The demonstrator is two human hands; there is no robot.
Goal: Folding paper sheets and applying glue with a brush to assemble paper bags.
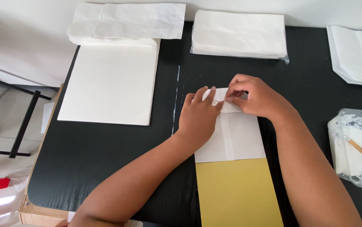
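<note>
A white folded paper sheet (242, 136) lies on the black table (105, 155), partly over a yellow-brown card (237, 193) near the front edge. My left hand (198, 117) presses flat on the sheet's left side, fingers pointing away from me. My right hand (254, 96) pinches the sheet's folded top flap between thumb and fingers. The top edge of the sheet is hidden under both hands.
A stack of flat white sheets (111, 82) lies at the left, with a pile of white paper bags (126, 23) behind it. A wrapped white stack (240, 33) sits at the back, more white paper (357, 54) at the right. A clear tub of white paste (359, 145) holds a stick.
</note>
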